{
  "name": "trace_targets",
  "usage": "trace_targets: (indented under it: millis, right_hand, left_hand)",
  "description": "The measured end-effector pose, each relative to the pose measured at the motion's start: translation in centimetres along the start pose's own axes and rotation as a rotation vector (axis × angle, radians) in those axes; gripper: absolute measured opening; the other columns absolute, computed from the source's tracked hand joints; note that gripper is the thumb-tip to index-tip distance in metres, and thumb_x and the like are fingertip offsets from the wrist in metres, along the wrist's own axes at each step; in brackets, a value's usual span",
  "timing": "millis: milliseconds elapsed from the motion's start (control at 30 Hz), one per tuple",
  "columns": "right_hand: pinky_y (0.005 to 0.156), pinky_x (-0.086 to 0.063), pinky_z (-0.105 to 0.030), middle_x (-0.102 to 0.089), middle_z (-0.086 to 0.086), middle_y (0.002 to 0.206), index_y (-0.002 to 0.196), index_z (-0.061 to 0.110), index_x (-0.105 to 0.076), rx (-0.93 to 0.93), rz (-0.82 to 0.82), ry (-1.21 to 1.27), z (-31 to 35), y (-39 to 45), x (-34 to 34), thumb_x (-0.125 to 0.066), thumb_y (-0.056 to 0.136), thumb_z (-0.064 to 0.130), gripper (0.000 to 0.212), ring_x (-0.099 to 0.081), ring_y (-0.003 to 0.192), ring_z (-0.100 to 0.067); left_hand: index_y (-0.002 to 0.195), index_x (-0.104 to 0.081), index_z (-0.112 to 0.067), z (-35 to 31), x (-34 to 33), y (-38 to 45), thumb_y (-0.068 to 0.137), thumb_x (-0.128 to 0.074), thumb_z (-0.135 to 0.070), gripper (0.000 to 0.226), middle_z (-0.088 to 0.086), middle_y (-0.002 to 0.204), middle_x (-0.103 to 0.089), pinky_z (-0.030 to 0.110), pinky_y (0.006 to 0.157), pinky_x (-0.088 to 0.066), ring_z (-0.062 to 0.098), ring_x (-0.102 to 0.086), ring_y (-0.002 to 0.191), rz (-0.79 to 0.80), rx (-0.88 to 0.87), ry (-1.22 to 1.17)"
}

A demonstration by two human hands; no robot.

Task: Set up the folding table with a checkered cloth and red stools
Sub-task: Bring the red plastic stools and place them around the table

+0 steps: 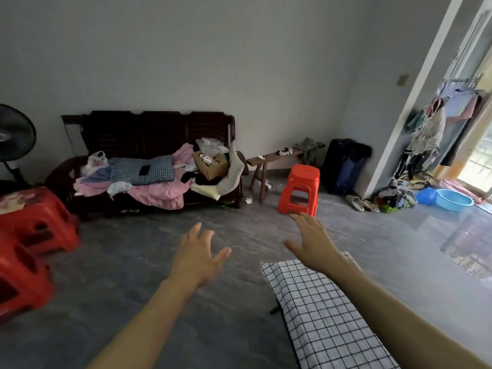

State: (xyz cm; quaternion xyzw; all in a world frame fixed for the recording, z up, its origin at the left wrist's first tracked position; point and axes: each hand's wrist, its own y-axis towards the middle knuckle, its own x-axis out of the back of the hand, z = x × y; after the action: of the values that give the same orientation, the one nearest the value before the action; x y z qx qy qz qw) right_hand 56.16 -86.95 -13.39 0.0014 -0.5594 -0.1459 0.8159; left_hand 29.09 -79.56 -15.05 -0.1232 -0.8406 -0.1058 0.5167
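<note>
- Checkered cloth (327, 310) is lying nearest, draped over the folding table, whose top is hidden under it; one dark leg is showing below the cloth's left edge
- Red stools (29, 235) are standing at the left edge of the floor, apparently stacked or crowded together, one carrying something pale on its seat
- Left hand (198, 258) is hovering over bare floor, fingers spread and holding nothing
- Right hand (312, 242) is reaching forward above the cloth's far corner, fingers straight, gripping nothing
- Single red stool (300, 187) is standing beyond the right hand's fingertips, near a wooden bench (271, 157); it is likely light, rigid moulded plastic, best taken by the seat rim or a side opening
- Grey floor (133, 262) is looking smooth and hard, so a stool should slide easily
- Cluttered sofa (149, 166) is sitting against the back wall, and a blue basin (454, 199) by the doorway
</note>
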Motion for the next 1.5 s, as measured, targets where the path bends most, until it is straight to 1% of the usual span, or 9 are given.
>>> trace_targets:
  millis: [267,433,533,667,767,900,1167,1400,1500]
  right_hand:
    - [0.11,-0.036,-0.047,-0.043,-0.003,0.144,0.144,0.019,-0.038,-0.019,-0.036,-0.014,1.7,7.5,-1.9,-0.062,0.086,0.05,0.07,-0.035,0.135,-0.024]
    - [0.115,-0.029,-0.049,-0.032,-0.005,0.152,0.148,0.018,-0.032,-0.018,-0.051,-0.037,1.1,13.9,-5.0,-0.059,0.089,0.049,0.073,-0.025,0.141,-0.025]
    - [0.117,-0.021,-0.047,-0.023,-0.005,0.157,0.152,0.021,-0.026,-0.008,-0.031,-0.07,-0.1,19.4,-6.9,-0.058,0.089,0.05,0.076,-0.016,0.146,-0.028]
    - [0.115,-0.026,-0.045,-0.033,-0.002,0.149,0.149,0.021,-0.027,-0.027,-0.017,-0.052,-2.6,26.7,-7.7,-0.057,0.089,0.052,0.074,-0.026,0.139,-0.023]
    - [0.117,-0.023,-0.047,-0.025,-0.004,0.154,0.151,0.023,-0.023,-0.056,0.019,-0.065,-5.0,31.7,-7.5,-0.055,0.089,0.055,0.077,-0.021,0.143,-0.026]
    - [0.119,-0.018,-0.051,-0.01,-0.004,0.162,0.154,0.025,-0.018,-0.112,0.054,-0.095,-7.6,37.6,-6.6,-0.054,0.091,0.055,0.078,-0.01,0.148,-0.027]
    - [0.118,-0.019,-0.055,-0.004,-0.006,0.163,0.153,0.029,-0.015,-0.19,0.093,-0.204,-10.9,49.5,-9.1,-0.055,0.09,0.056,0.08,-0.008,0.149,-0.031]
    - [0.113,-0.028,-0.057,-0.013,-0.002,0.161,0.148,0.039,-0.018,-0.291,0.089,-0.24,-11.6,60.4,-10.9,-0.055,0.083,0.063,0.079,-0.018,0.146,-0.028]
    - [0.116,-0.024,-0.057,-0.01,-0.003,0.163,0.15,0.038,-0.015,-0.361,0.071,-0.251,-12.2,64.4,-10.2,-0.056,0.085,0.061,0.08,-0.014,0.148,-0.028]
  left_hand:
    - [0.143,-0.041,-0.025,4.0,2.3,7.2,0.087,-0.049,-0.065,0.07,0.006,0.161,-0.014,0.044,0.116,-0.027,0.024,-0.012,0.146,-0.086,-0.029,0.01]
    - [0.144,-0.039,-0.027,5.8,1.3,13.3,0.086,-0.046,-0.068,0.071,0.006,0.161,-0.013,0.046,0.114,-0.027,0.024,-0.008,0.146,-0.029,-0.006,0.128]
    - [0.146,-0.035,-0.028,5.7,1.0,19.3,0.087,-0.044,-0.069,0.073,0.005,0.16,-0.013,0.045,0.113,-0.027,0.023,-0.008,0.146,-0.026,-0.012,0.194]
    - [0.147,-0.033,-0.026,4.1,0.4,28.1,0.088,-0.042,-0.068,0.073,0.002,0.156,-0.024,0.042,0.111,-0.029,0.023,-0.016,0.143,-0.009,-0.029,0.24]
    - [0.147,-0.033,-0.026,2.5,-0.5,34.1,0.088,-0.041,-0.068,0.073,0.001,0.154,-0.028,0.042,0.111,-0.031,0.022,-0.019,0.142,0.013,-0.079,0.269]
    - [0.147,-0.032,-0.026,0.8,-1.9,41.7,0.089,-0.041,-0.068,0.072,0.002,0.156,-0.024,0.04,0.112,-0.028,0.023,-0.016,0.144,0.044,-0.102,0.259]
    - [0.149,-0.03,-0.026,1.4,-6.4,56.1,0.089,-0.036,-0.069,0.074,0.006,0.159,-0.019,0.043,0.111,-0.029,0.026,-0.016,0.144,0.09,-0.165,0.283]
    - [0.149,-0.03,-0.027,2.5,-8.3,70.5,0.089,-0.035,-0.07,0.074,0.006,0.158,-0.021,0.042,0.114,-0.028,0.026,-0.019,0.144,0.153,-0.308,0.235]
    - [0.148,-0.032,-0.029,1.6,-9.3,76.3,0.088,-0.035,-0.071,0.073,0.004,0.159,-0.022,0.042,0.116,-0.022,0.025,-0.017,0.146,0.173,-0.368,0.235]
